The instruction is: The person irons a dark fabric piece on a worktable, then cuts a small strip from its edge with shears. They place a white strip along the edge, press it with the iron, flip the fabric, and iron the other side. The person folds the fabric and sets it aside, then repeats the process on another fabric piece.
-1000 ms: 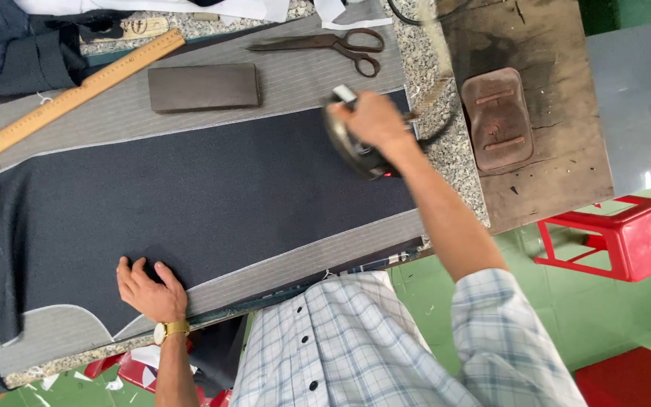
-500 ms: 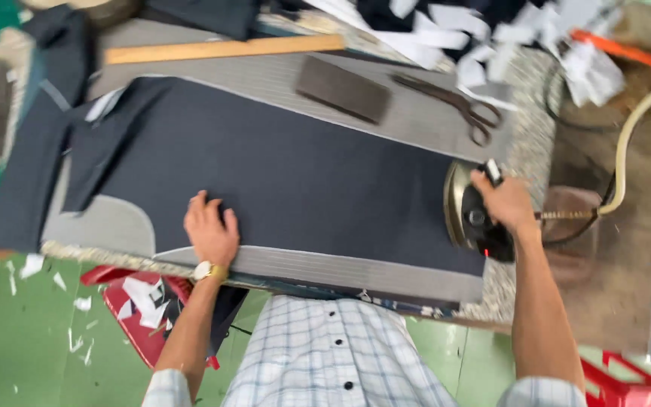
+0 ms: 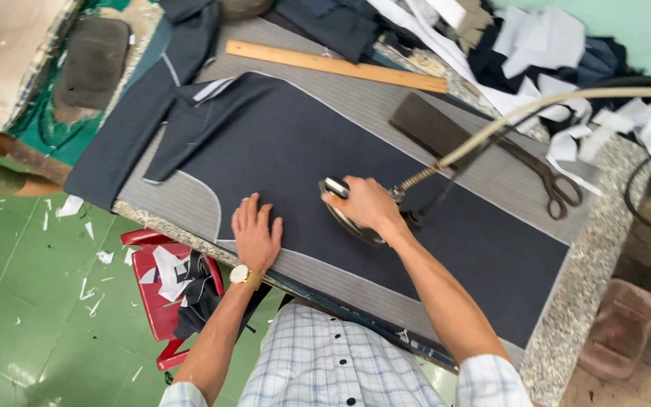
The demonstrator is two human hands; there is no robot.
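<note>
Head view: right hand (image 3: 367, 203) grips iron (image 3: 348, 218) mid-cloth (image 3: 280, 151), edges well apart.

Speckled stone worktop (image 3: 591, 265), pretty crowded

A grey striped cloth (image 3: 446, 113) covers most of it, with fabric scraps (image 3: 536, 45) piled along the far edge, bare stone showing at the right end.

Bright, even light, soft shadows, slight edge blur, perhaps from head motion.

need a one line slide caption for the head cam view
Right hand grips an iron on dark fabric while the left hand lies flat on the cloth beside it.
</note>
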